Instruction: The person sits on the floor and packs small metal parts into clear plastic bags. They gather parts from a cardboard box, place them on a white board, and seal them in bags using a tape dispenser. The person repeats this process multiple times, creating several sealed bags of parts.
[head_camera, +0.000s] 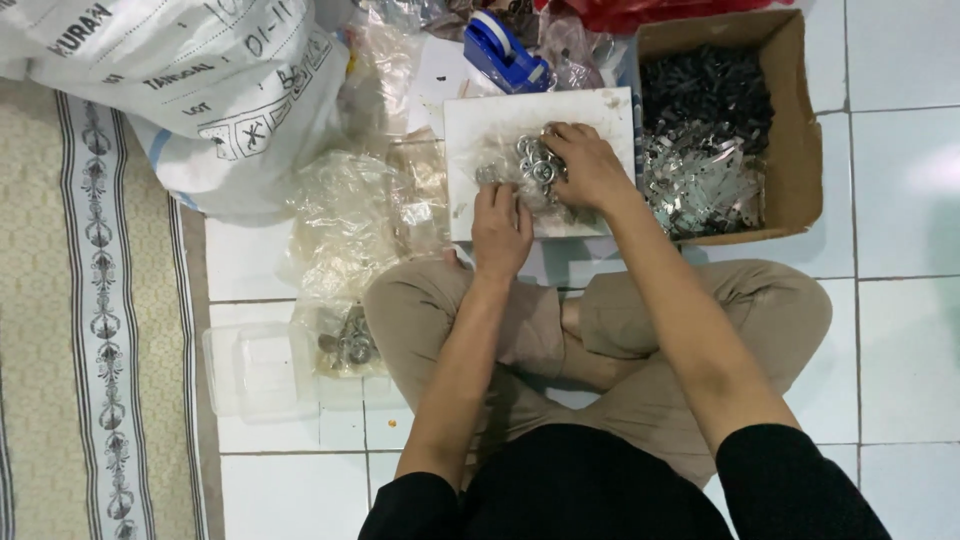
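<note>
With both hands, left hand (500, 228) and right hand (588, 165), grasping the clear bag of metal rings (535, 165) on the white board (478, 125), I think rings can spill onto the floor tiles (900, 340) if the thin plastic slips or tears.

Pale square floor tiles (900, 350) with thin grey joints are spreading under everything and catching soft light at the right, while a beige rug (40, 300) with a dark-striped floral border is lying along the left edge beside them.
</note>
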